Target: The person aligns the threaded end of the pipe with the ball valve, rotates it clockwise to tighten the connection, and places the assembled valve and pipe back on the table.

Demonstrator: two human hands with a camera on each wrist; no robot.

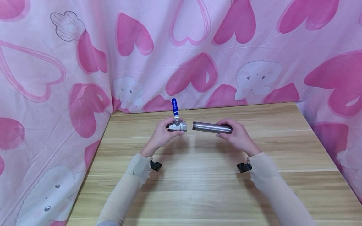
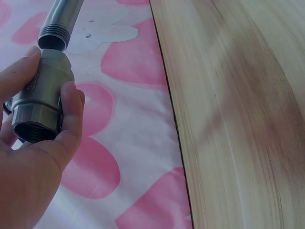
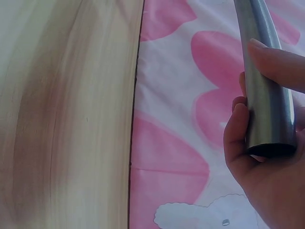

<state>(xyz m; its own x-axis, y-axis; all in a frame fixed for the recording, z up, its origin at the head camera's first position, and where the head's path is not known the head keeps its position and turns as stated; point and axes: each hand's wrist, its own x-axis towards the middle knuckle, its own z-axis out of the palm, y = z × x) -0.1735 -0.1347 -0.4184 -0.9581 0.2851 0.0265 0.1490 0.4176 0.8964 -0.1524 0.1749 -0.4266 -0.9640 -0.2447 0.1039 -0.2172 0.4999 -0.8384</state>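
Observation:
My left hand (image 1: 164,133) grips a metal ball valve (image 1: 177,126) with a blue lever handle (image 1: 174,107) standing upright, held above the wooden table (image 1: 198,175). My right hand (image 1: 236,134) holds a steel pipe (image 1: 212,127) by its right end, level, with the threaded end (image 1: 195,126) pointing at the valve. A small gap separates pipe and valve. In the left wrist view fingers (image 2: 71,114) wrap the valve body (image 2: 40,100), and the threaded pipe end (image 2: 52,38) sits just past its far opening. In the right wrist view fingers (image 3: 274,64) curl round the pipe (image 3: 267,95).
Pink heart-print cloth (image 1: 181,47) hangs behind the table and along both sides. The table's back edge (image 1: 203,108) lies just beyond my hands. Black wrist-camera mounts (image 1: 156,165) sit on both forearms.

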